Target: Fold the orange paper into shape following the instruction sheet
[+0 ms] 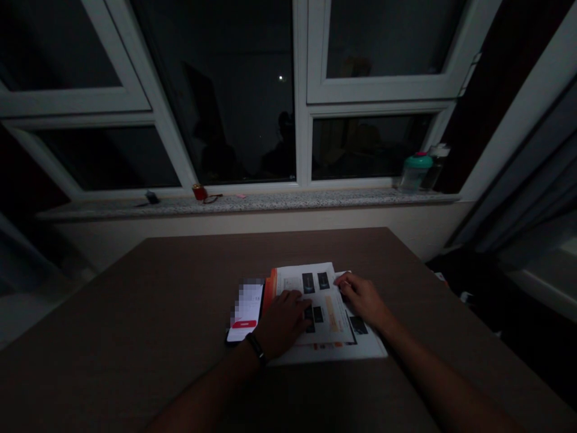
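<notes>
Lying flat on the surface (189,288), the phone (247,310) shows a lit screen just left of the papers (324,300). The left hand (282,322), banded at the wrist, rests on the top sheet with fingers spread. At the papers' right edge lies the right hand (358,294), its fingers curled; whether they pinch the sheet cannot be told.

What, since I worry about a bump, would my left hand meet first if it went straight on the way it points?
Likely your bare right hand, just across the white printed sheet under the left hand; relative heights are unclear.
</notes>
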The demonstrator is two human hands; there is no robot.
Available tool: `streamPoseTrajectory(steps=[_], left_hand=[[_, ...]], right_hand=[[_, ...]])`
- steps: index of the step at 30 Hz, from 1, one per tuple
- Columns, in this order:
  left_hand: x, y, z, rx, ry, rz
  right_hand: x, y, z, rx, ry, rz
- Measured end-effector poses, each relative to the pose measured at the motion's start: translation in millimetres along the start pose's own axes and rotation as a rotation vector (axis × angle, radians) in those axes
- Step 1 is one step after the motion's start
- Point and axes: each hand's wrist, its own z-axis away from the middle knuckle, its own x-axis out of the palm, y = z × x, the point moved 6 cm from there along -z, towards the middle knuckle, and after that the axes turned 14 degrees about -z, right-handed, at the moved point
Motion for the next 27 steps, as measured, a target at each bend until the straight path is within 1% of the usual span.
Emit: streamPoseTrajectory(steps=[5,7,11,15,18,22,27], left_hand=[[5.3,-2,2,0.003,0.032,0.031],[8.1,-3,2,0.008,0.042,0.024],[11.3,-4,3,0.019,0.019,0.006],[8.3,-1,2,0.037,-0.003,0.020],[5.2,2,3,0.047,-0.011,0.031],[1.1,5,4,0.078,0.015,0.071],[1.8,6,4,0.099,-0.002,0.084]], right_hand=[[-4,4,-1,0.063,0.067,0.096],[-4,4,-1,0.067,0.069,0.110],[-2,5,0,0.058,0.056,0.118],[-2,6,0,0.077,0.080,0.119],[-1,5,0,0.080,0.070,0.117],[2,2,0,0.050,0.047,0.108],[5,0,0,0.023,0.034,0.076]])
